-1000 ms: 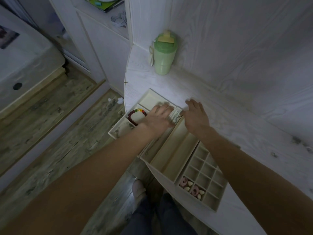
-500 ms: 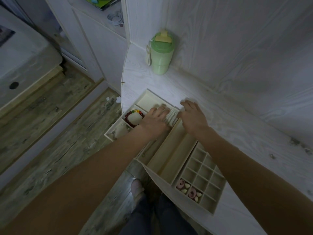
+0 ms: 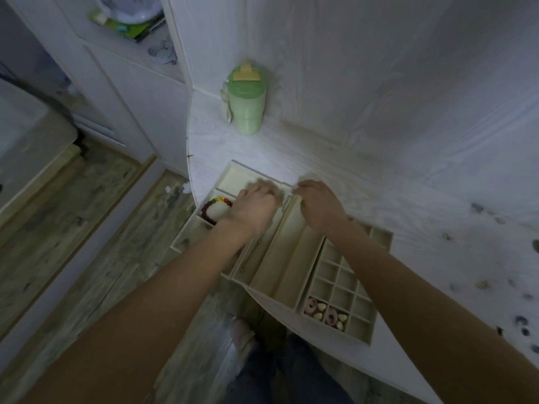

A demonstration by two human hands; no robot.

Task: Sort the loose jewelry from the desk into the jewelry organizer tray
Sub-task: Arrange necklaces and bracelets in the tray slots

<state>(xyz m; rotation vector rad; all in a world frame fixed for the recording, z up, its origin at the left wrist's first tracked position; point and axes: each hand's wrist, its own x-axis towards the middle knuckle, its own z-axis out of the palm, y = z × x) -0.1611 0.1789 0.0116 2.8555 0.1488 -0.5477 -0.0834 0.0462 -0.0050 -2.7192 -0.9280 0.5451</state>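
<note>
Cream grid tray (image 3: 348,290): near desk (image 3: 408,217) edge, pink rings (image 3: 312,305) and pale beads in front cells.
Long tray (image 3: 284,258): left of grid tray, touching it.
Right hand (image 3: 319,205): fingers curled down at long tray's far end; grip, cannot tell.
Left hand (image 3: 256,207): blurred over left tray (image 3: 204,225), fingers bent; holding anything, cannot tell.
Beaded bracelet (image 3: 217,209): in left tray, beside left hand.
Loose jewelry (image 3: 482,284): scattered toward desk's right edge.
Green bottle (image 3: 246,102): far corner.

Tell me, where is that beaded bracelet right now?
The beaded bracelet lies in a left-hand compartment of the organizer tray, just left of the left hand.
</note>
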